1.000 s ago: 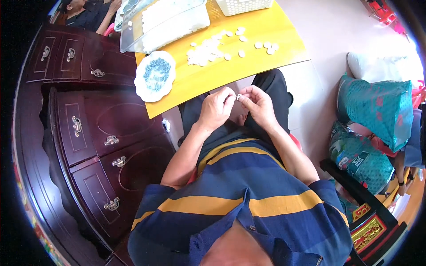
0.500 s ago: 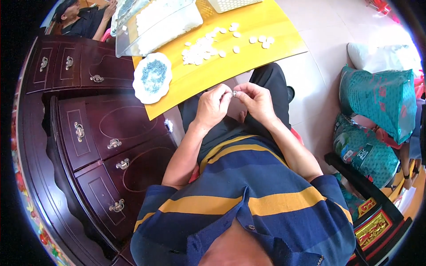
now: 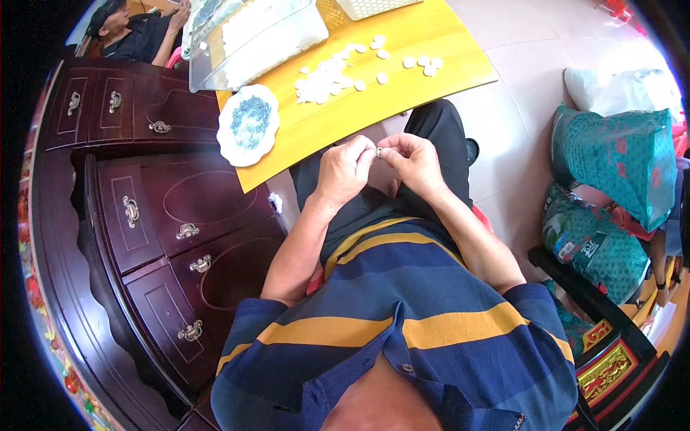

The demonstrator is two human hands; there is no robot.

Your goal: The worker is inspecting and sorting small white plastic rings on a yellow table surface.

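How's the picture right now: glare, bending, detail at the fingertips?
Head view: glare bleaches part of the white bulging sack; head view: fisheye bows the yellow wooden table and dark reddish-brown wooden cabinet; head view: the whitish piece in the bare right hand, beside the bare left hand, is too small for detail.

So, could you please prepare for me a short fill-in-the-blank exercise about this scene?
1. The white plate stands to the ____ of the loose white discs.
2. The tabletop is coloured ____.
3. The small piece sits ____ the left hand and the right hand.

Missing words: left; yellow; between.
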